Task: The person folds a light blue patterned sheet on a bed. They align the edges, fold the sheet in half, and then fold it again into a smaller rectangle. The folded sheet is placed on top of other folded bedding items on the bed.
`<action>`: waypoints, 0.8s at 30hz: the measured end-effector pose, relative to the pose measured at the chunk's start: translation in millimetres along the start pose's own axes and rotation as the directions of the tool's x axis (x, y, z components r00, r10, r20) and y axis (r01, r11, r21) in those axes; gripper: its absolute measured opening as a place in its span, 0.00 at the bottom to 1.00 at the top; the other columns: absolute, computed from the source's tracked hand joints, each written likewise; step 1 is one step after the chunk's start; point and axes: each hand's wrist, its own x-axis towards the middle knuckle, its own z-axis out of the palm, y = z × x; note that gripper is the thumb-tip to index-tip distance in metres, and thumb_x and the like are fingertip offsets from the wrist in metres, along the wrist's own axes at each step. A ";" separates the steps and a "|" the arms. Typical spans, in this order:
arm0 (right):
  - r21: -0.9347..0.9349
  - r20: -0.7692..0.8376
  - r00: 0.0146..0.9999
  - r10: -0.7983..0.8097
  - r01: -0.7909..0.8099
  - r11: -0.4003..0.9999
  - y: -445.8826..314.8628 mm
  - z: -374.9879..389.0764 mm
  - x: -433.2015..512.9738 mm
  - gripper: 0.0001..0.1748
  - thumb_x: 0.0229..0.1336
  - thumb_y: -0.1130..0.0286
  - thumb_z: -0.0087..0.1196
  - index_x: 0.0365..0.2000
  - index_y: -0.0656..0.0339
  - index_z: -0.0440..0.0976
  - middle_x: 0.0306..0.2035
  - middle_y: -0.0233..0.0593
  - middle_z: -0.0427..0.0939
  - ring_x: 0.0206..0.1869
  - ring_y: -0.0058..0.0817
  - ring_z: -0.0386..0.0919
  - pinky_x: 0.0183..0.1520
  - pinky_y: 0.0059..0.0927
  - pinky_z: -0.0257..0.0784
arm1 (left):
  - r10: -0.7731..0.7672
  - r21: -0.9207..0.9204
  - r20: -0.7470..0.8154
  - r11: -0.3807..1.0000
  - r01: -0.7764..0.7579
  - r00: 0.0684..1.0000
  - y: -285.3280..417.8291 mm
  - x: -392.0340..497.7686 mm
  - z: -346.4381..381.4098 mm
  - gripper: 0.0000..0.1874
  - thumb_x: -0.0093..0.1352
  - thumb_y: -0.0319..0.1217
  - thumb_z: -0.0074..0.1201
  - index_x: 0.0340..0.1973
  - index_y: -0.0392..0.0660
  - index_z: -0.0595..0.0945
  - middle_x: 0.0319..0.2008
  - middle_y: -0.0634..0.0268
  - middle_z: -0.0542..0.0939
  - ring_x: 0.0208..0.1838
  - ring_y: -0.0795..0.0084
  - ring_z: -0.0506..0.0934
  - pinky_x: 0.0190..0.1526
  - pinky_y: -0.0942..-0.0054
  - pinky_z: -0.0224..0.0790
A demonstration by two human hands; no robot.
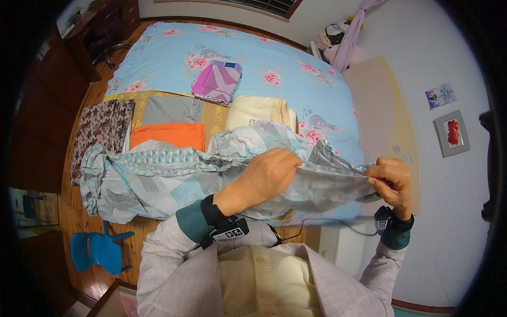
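A large patterned bed sheet (146,194) in white, grey and pale teal lies bunched along the near side of the bed. My left hand (269,174) grips its edge near the middle. At the right, my right hand (390,184) pinches the same cloth between thumb and fingers. The stretch of edge between the two hands is pulled nearly straight. Beyond the sheet lie a folded orange cloth (168,135), a folded grey cloth (173,110) and a folded cream blanket (255,111). A folded purple and pink cloth (218,81) rests farther back.
The bed carries a light blue floral cover (245,51). Folded dark floral fabric (99,130) lies at its left end. A blue chair (97,251) stands on the wooden floor to the left. The headboard (380,130) and wall are at the right. A cable (336,220) runs near my waist.
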 end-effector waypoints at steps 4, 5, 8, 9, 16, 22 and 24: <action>-0.004 -0.019 1.000 -0.014 0.014 1.000 3.0 -0.2 -2.6 0.04 0.45 0.79 0.61 0.26 0.66 0.78 0.15 0.35 0.67 0.16 0.26 0.64 0.20 0.28 0.55 | -0.017 0.079 -0.048 0.997 0.021 0.999 -5.8 -5.1 -1.2 0.09 0.60 0.20 0.54 0.37 0.38 0.78 0.28 0.55 0.79 0.32 0.56 0.78 0.31 0.64 0.71; 0.003 -0.030 0.999 -0.011 0.011 1.000 3.6 -0.1 -3.2 0.04 0.44 0.79 0.61 0.25 0.66 0.78 0.15 0.35 0.67 0.16 0.26 0.64 0.20 0.28 0.55 | -0.004 0.110 -0.068 0.994 0.011 0.998 -7.0 -7.0 -1.5 0.09 0.60 0.19 0.54 0.37 0.38 0.78 0.28 0.55 0.78 0.32 0.55 0.78 0.32 0.63 0.71; -0.002 -0.034 0.999 -0.017 0.017 1.000 4.8 -1.2 -5.1 0.04 0.44 0.79 0.61 0.25 0.66 0.78 0.15 0.35 0.67 0.16 0.26 0.64 0.20 0.28 0.55 | -0.048 0.166 0.021 0.985 0.044 0.999 -12.1 -14.2 -2.4 0.10 0.60 0.19 0.53 0.38 0.38 0.78 0.27 0.55 0.78 0.31 0.55 0.78 0.31 0.63 0.71; -0.009 -0.031 0.999 -0.022 0.022 1.000 5.1 -1.9 -5.8 0.04 0.44 0.79 0.61 0.25 0.66 0.78 0.15 0.35 0.67 0.16 0.26 0.64 0.20 0.28 0.55 | -0.031 0.124 0.078 0.992 0.021 0.996 -13.7 -18.5 -3.0 0.10 0.60 0.19 0.53 0.38 0.38 0.78 0.27 0.55 0.78 0.30 0.55 0.78 0.31 0.63 0.71; 0.001 -0.065 0.997 -0.050 0.050 0.999 7.6 -2.0 -11.0 0.05 0.42 0.78 0.61 0.25 0.65 0.78 0.14 0.34 0.66 0.15 0.26 0.62 0.20 0.28 0.52 | -0.220 0.086 0.160 0.974 0.208 0.962 -12.3 -59.0 6.3 0.06 0.60 0.22 0.51 0.33 0.41 0.73 0.22 0.55 0.74 0.28 0.52 0.76 0.27 0.57 0.67; 0.018 -0.045 0.996 -0.077 0.078 0.997 6.9 -3.7 -12.8 0.05 0.42 0.78 0.61 0.24 0.66 0.78 0.14 0.34 0.66 0.15 0.25 0.62 0.19 0.28 0.52 | -0.159 0.172 0.173 0.977 0.129 0.972 -17.0 -52.6 -1.0 0.06 0.61 0.21 0.52 0.35 0.40 0.76 0.27 0.55 0.77 0.32 0.54 0.77 0.31 0.63 0.69; 0.026 -0.035 0.995 -0.090 0.091 0.995 6.2 -4.4 -12.9 0.05 0.42 0.77 0.61 0.25 0.66 0.78 0.14 0.34 0.66 0.15 0.25 0.62 0.19 0.28 0.52 | -0.155 0.146 0.189 0.981 0.128 0.970 -14.7 -46.9 -6.1 0.05 0.61 0.21 0.51 0.33 0.40 0.76 0.28 0.56 0.75 0.33 0.55 0.76 0.32 0.63 0.69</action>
